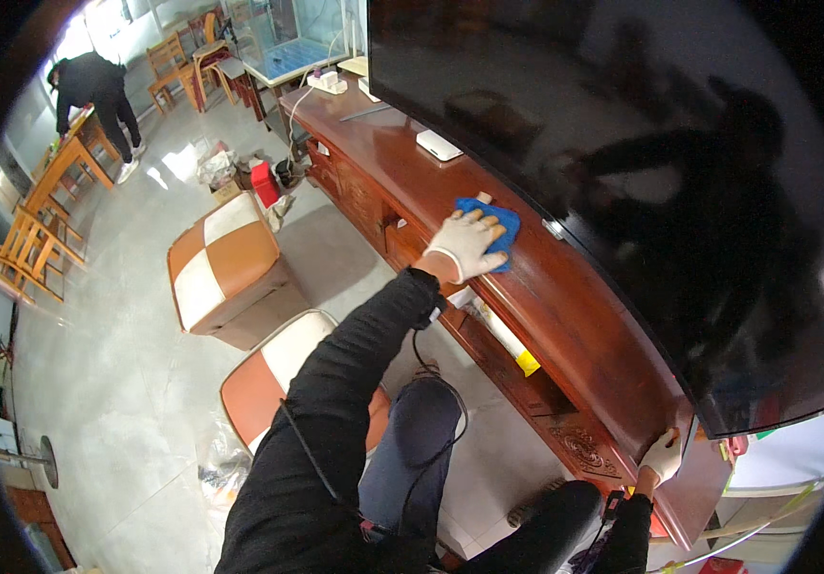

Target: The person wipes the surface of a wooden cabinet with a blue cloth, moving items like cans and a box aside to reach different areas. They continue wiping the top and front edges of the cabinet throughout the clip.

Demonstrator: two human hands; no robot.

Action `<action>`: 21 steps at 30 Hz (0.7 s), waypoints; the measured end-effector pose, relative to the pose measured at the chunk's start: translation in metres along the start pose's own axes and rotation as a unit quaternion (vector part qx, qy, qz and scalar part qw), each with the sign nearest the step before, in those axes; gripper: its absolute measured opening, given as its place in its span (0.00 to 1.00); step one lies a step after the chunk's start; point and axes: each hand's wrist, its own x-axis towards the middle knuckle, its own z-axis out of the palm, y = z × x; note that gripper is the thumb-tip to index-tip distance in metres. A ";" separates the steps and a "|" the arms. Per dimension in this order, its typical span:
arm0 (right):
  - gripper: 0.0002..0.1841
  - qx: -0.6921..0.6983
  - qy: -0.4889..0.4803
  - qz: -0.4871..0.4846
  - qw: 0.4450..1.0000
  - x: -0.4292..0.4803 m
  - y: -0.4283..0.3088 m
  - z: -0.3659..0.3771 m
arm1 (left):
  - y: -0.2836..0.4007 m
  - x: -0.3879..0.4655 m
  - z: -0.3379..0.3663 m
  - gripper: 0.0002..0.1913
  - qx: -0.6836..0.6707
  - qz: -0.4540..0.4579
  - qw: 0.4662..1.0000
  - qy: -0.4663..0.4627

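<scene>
My left hand (pixel 468 242), in a white work glove with tan fingertips, presses a blue cloth (pixel 507 221) flat on the top of a reddish-brown wooden TV cabinet (pixel 570 316). Its fingers are spread over the cloth. At the cabinet's right end, my gloved right hand (pixel 662 458) is beside a thin grey upright edge (pixel 687 446). Its fingers are bent, and whether they grip anything is unclear. A large dark television (pixel 598 172) stands along the back of the cabinet top. Just beyond the cloth lies a small light-coloured piece (pixel 484 197).
A white box-shaped device (pixel 439 146) and a power strip (pixel 327 83) sit on the cabinet. Checked stools (pixel 225 251) stand left of my legs. A black cable (pixel 466 420) hangs from my left sleeve. Far left, another person (pixel 100 93) bends over a wooden table (pixel 67 161).
</scene>
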 end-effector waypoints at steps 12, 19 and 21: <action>0.21 -0.048 0.004 0.013 0.999 -0.003 -0.002 -0.002 | -0.060 0.036 0.013 0.36 0.050 -0.141 0.989 -0.004; 0.20 -0.049 -0.026 0.039 0.998 -0.004 -0.018 -0.008 | 0.000 0.053 0.018 0.38 0.067 -0.162 0.984 -0.039; 0.21 -0.054 -0.027 0.045 0.997 -0.006 -0.021 -0.010 | 0.028 0.053 0.020 0.37 0.054 -0.136 0.988 -0.048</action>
